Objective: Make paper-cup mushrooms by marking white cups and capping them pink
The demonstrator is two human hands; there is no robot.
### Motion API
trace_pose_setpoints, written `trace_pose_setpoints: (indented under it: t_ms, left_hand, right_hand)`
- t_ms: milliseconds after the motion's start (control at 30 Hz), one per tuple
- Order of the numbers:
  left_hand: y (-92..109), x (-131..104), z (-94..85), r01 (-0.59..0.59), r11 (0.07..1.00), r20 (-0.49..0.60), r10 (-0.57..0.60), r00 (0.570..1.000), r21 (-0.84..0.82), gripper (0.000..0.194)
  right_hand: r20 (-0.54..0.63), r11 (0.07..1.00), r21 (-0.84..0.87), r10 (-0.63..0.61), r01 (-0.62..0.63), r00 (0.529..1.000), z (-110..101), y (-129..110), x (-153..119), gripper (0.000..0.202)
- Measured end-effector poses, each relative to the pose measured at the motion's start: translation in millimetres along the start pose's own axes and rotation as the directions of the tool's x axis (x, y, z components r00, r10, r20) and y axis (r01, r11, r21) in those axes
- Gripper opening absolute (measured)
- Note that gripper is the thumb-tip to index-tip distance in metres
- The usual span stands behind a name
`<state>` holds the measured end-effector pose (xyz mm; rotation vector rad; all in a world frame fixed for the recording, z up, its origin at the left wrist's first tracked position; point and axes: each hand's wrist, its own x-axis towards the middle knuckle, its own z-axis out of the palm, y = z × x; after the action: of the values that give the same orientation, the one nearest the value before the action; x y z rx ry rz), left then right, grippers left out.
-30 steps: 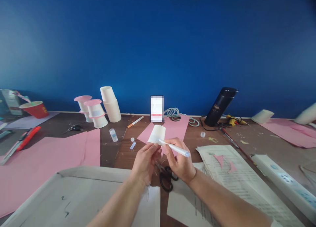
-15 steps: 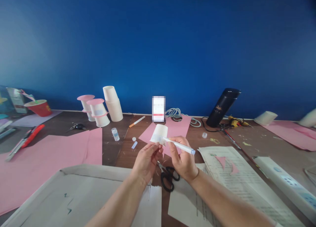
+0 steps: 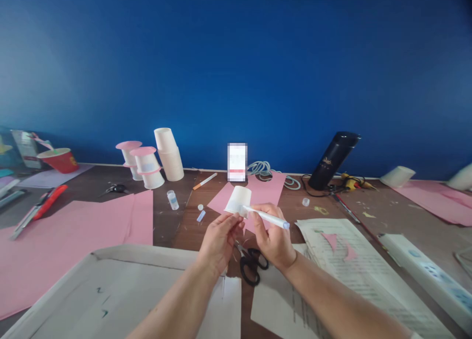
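Note:
A small white paper cup (image 3: 239, 197) is held by its rim, near the middle of the view, in the fingers of my left hand (image 3: 220, 238). My right hand (image 3: 273, 236) grips a white marker pen (image 3: 271, 218) with a pale blue end, its tip against the side of the cup. Under the cup lies a cut pink sheet (image 3: 271, 191). Black-handled scissors (image 3: 250, 265) rest on the table just below and between my hands.
Stacked white cups (image 3: 170, 157) and pink-disc cup pieces (image 3: 147, 167) stand at the back left. A phone (image 3: 237, 162) is upright behind the pink sheet. A black bottle (image 3: 332, 162) leans at right, near printed papers (image 3: 354, 270) and a power strip (image 3: 424, 270).
The marker's rear end has shifted slightly left and down in my right hand. Both hands keep their hold on the cup and marker, nearly in place.

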<state>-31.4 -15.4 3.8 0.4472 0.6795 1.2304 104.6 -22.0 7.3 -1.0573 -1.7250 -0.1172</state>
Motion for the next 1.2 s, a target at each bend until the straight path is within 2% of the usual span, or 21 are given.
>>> trace_pose_setpoints:
  t_ms: [467, 833, 1200]
  left_hand:
    - [2.1, 0.0, 2.1, -0.036, 0.999, -0.035, 0.037, 0.999, 0.012, 0.01]
    - [1.7, 0.0, 2.0, -0.03, 0.999, 0.001, 0.03, 1.0, 0.034, 0.015]
    - [1.7, -0.7, 3.1, -0.039, 0.999, -0.02, 0.04, 0.999, 0.033, 0.017]
  right_hand:
    - [0.055, 0.999, 0.025, -0.045, 0.044, 0.997, -2.8, -5.8, -0.2, 0.007]
    - [0.012, 0.997, -0.044, -0.061, 0.061, 0.998, -1.6, -2.5, 1.2, 0.011]
    - [0.009, 0.996, -0.065, -0.062, 0.063, 0.998, -1.7, -2.2, 2.2, 0.011]
